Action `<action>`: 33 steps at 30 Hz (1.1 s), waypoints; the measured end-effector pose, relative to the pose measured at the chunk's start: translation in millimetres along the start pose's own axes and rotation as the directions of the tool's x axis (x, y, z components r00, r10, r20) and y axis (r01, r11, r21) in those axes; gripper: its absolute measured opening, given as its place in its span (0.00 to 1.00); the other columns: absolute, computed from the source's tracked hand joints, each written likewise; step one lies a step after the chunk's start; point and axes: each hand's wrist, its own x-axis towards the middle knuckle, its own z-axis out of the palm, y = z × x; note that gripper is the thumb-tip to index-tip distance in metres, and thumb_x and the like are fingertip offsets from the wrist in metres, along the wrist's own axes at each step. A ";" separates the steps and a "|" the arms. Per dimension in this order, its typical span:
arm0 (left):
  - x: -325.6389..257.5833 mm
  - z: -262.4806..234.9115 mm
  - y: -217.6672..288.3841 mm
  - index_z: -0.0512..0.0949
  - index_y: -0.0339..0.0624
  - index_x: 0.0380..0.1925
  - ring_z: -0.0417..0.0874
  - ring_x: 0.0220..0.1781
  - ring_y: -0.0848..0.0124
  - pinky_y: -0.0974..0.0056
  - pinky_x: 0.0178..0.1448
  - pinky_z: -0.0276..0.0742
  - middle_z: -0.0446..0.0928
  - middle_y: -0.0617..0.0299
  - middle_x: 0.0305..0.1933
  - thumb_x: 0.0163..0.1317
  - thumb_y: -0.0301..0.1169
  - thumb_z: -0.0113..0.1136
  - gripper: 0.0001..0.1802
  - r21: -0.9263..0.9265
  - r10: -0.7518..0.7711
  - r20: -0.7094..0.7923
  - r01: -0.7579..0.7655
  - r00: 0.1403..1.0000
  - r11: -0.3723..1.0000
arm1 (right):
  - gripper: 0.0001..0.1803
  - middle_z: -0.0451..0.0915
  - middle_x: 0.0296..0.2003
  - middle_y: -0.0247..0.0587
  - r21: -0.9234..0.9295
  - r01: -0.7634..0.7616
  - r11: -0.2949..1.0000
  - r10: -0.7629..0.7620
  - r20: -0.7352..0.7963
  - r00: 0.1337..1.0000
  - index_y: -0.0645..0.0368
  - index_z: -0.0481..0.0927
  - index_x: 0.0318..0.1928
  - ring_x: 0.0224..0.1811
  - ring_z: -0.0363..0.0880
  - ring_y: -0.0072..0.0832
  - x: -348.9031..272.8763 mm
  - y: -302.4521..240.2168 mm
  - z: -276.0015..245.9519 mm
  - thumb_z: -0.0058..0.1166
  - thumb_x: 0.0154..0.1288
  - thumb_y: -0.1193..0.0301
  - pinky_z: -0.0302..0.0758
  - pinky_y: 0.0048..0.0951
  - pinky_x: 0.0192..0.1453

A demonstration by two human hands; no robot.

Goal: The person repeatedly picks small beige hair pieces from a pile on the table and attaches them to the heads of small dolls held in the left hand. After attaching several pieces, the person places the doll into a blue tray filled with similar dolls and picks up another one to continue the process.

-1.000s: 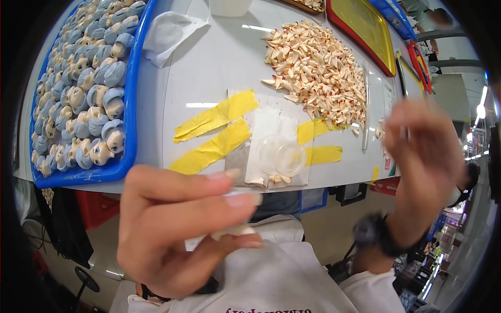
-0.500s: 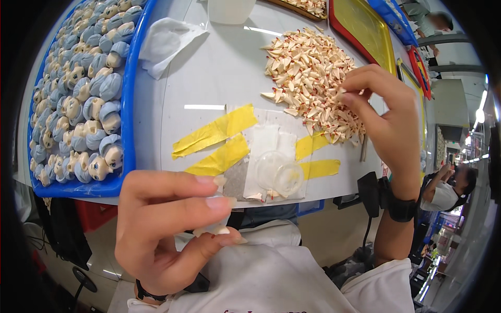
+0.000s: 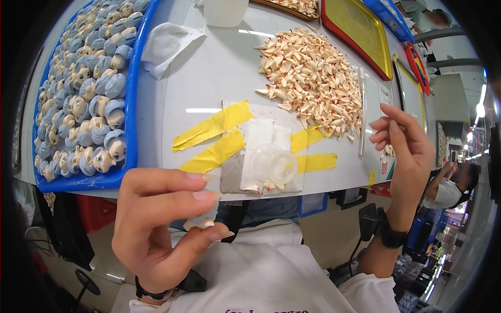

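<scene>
My left hand (image 3: 162,224) is closed in a pinch at the lower left, in front of my shirt. Between its thumb and fingers is a small doll head (image 3: 204,220), blue-grey with a pale part, mostly covered by the fingers. My right hand (image 3: 404,143) is raised over the right side of the table, fingers loosely bent and apart, with nothing visible in them. It is nearest a thin metal rod (image 3: 361,112). Left of that rod lies a pile of small cream pointed pieces with red ends (image 3: 313,78).
A blue tray (image 3: 130,104) full of doll heads fills the left. Yellow tape strips (image 3: 211,125) hold a pad at the table's front edge, with a clear round dish (image 3: 274,164) on it. A yellow tray with red rim (image 3: 360,31) and white cup (image 3: 225,13) stand farther back.
My right hand has moved away from the pile, rightward and down, and its pinch has loosened. My left hand has turned the doll head slightly. The whole view has shifted a little.
</scene>
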 end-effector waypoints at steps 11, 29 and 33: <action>-1.8 4.4 2.7 0.75 0.36 0.34 0.74 0.41 0.67 0.68 0.44 0.70 0.71 0.52 0.41 0.35 0.18 0.68 0.21 -0.061 -0.022 0.053 0.026 0.998 0.998 | 0.11 0.79 0.30 0.47 0.162 -0.108 0.981 0.109 0.002 0.994 0.71 0.76 0.40 0.29 0.78 0.25 -50.1 -4.4 5.1 0.47 0.62 0.74 0.73 0.21 0.34; -4.1 15.0 -8.1 0.67 0.37 0.39 0.76 0.34 0.68 0.73 0.33 0.74 0.67 0.54 0.41 0.42 0.30 0.70 0.26 -0.448 -0.137 0.104 0.170 0.985 0.878 | 0.08 0.78 0.26 0.44 0.332 -0.113 0.936 0.120 0.000 0.993 0.69 0.75 0.36 0.24 0.75 0.23 -47.4 -5.1 25.0 0.54 0.58 0.75 0.72 0.19 0.29; 6.5 4.1 -19.5 0.67 0.38 0.38 0.76 0.37 0.67 0.72 0.35 0.75 0.67 0.55 0.40 0.40 0.31 0.72 0.27 -0.214 0.110 0.242 -0.057 0.964 0.975 | 0.09 0.78 0.27 0.44 0.425 -0.052 0.904 0.042 0.035 0.999 0.69 0.76 0.36 0.26 0.76 0.25 -41.0 -9.8 29.4 0.55 0.55 0.78 0.74 0.21 0.32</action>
